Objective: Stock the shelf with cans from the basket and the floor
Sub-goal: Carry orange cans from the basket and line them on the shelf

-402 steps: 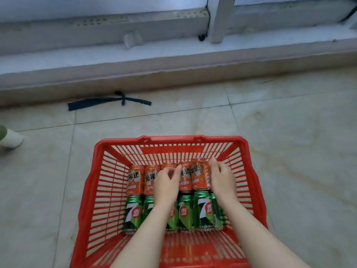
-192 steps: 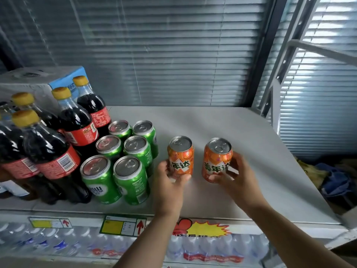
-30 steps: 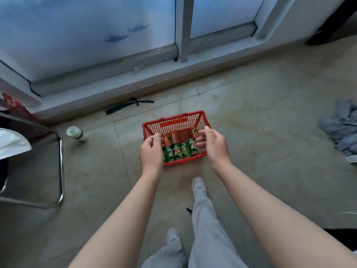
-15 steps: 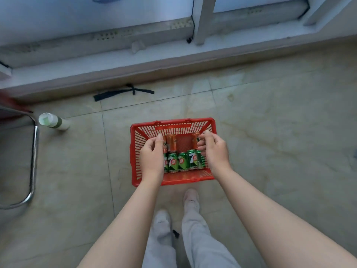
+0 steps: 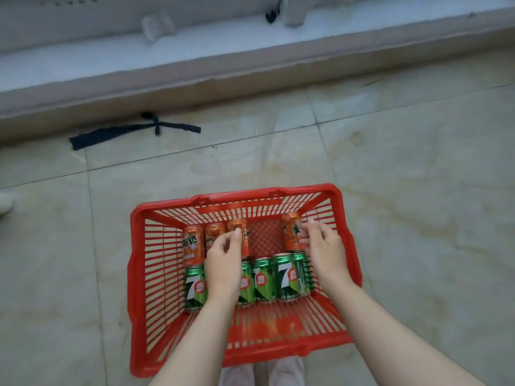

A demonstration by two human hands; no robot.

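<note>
Orange cans (image 5: 192, 243) fill the far row of the red basket (image 5: 237, 195), and two of them are addressed at once. The corner orange can (image 5: 290, 232), at the basket's far right corner, lies just ahead and to the left of the right hand (image 5: 324, 249). It is grasped from its right side, with the fingers (image 5: 304, 236) curled round its wall. The middle orange can (image 5: 237, 224), third from the basket's left wall, lies directly ahead of the left hand (image 5: 223, 263), the nearer hand to it. The thumb (image 5: 238, 237) is laid against its side and the other fingers are curled below, but whether a firm clasp is made cannot be told. Both cans appear to stand upright, their long axes pointing up out of the basket, so a straight lift clear of the rim is judged to be called for. Both forearms are stretched forward over the basket's near wall, backs of the hands up, above the green cans (image 5: 263, 280) in the near row. A bare patch of the basket's floor is seen between the two cans.
</note>
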